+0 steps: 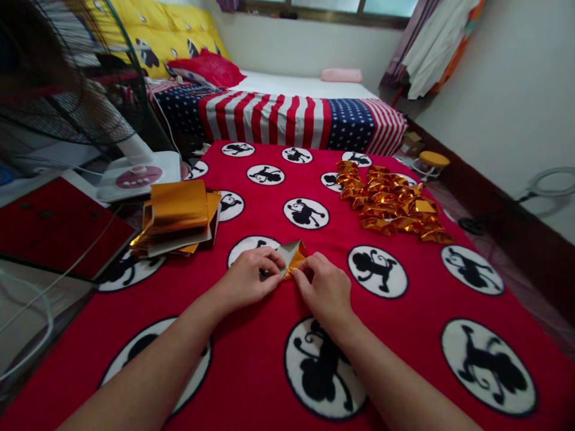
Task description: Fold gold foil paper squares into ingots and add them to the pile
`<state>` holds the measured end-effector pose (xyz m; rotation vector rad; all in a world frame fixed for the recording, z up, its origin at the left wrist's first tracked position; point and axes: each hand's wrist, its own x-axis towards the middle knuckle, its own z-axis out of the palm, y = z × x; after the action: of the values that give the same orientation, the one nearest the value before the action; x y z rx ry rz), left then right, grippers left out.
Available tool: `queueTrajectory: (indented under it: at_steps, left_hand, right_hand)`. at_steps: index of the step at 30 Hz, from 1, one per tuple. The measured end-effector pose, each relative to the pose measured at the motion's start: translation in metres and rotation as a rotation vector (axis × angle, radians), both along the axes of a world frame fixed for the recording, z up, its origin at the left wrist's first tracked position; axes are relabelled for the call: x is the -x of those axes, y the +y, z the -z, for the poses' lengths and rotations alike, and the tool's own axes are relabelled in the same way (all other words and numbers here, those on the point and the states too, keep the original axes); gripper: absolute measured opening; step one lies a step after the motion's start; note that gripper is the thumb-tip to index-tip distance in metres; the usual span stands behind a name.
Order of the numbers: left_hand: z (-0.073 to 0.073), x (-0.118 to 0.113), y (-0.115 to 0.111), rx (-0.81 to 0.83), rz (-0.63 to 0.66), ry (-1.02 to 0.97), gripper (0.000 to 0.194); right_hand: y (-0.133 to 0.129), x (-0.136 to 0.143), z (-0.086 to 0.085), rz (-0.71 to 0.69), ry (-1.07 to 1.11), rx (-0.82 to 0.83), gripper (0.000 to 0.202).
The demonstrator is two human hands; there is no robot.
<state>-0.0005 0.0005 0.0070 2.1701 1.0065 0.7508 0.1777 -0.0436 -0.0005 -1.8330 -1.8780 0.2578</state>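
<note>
A white-based fan (155,170) stands at far L, w/ a loose stack of gold sheets (179,206) just beside it on a red cloth (417,323) printed w/ black figures in white circles. Next, at ctr., the L hand (251,275): thumb & index drawn together at the near L edge of 1 partly folded gold paper (295,258), other fingers curled in. The paper sits btwn the 2 hands, its pale inner side showing, pointed end up. The R hand (326,284) has its thumb pressed to the paper's near R corner, index bent close by, rest curled under; exact grip there can't be told. Farther R, well apart, lie rows of shiny folded gold pcs. (390,200), nr. a yellow-topped stool (433,159) beyond.
</note>
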Motion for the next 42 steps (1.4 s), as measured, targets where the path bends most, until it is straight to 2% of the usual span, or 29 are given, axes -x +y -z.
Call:
queueTrajectory:
  at_steps: [14,18,23,31,37,42]
  left_hand:
    - [0.004,-0.003,0.001,0.065,-0.112,-0.024,0.015]
    - [0.009,0.0,0.002,0.072,-0.091,-0.029,0.008]
    - [0.011,0.001,0.003,0.048,-0.076,0.002,0.01]
    - [0.016,0.0,-0.001,0.166,-0.012,-0.166,0.013]
    - [0.013,0.002,0.003,0.001,0.01,-0.047,0.012]
    - [0.012,0.002,0.004,0.004,0.013,-0.046,0.012]
  right_hand:
    - [-0.001,0.001,0.005,-0.008,-0.002,-0.026,0.016]
    - [-0.001,0.001,0.005,-0.008,-0.01,-0.03,0.017]
    - [-0.001,0.002,0.004,-0.001,-0.039,-0.026,0.016]
    - [0.0,0.003,0.003,0.009,-0.08,-0.009,0.016]
    - [-0.001,0.002,0.004,0.006,-0.049,-0.017,0.017]
    - [-0.001,0.001,0.006,0.006,-0.016,-0.028,0.017]
